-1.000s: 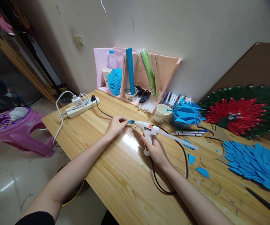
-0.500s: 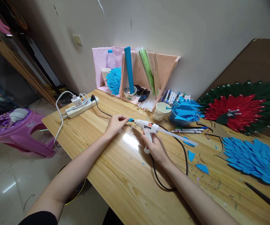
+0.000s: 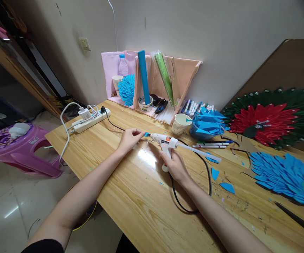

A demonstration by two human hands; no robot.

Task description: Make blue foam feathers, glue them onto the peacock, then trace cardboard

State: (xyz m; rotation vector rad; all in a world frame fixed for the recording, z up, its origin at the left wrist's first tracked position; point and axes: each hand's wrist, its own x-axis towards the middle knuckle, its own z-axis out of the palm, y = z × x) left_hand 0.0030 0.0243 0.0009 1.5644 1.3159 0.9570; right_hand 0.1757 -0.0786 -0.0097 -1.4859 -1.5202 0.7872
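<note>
My right hand [image 3: 175,163] is wrapped round the handle of a white hot glue gun [image 3: 165,142], its nozzle pointing left. A long translucent glue stick [image 3: 199,151] sticks out of the gun's back end. Between the pinched fingertips of my left hand [image 3: 131,138] is a small blue piece [image 3: 146,134], which looks like the cut pieces nearby. The nozzle tip is right at this piece; whether it touches cannot be made out. The gun's black cord [image 3: 210,175] loops on the table beside my right wrist.
A power strip [image 3: 91,121] lies at the table's left edge. Behind stand a paper cup [image 3: 181,123], a bowl of blue pieces [image 3: 207,126], markers and a pink shelf [image 3: 194,66]. On the right are a blue layered piece [image 3: 281,177], blue scraps [image 3: 227,187] and a black pointed object [image 3: 297,219].
The camera view has shifted slightly. Both hands keep the same hold, with the nozzle still at the blue piece.
</note>
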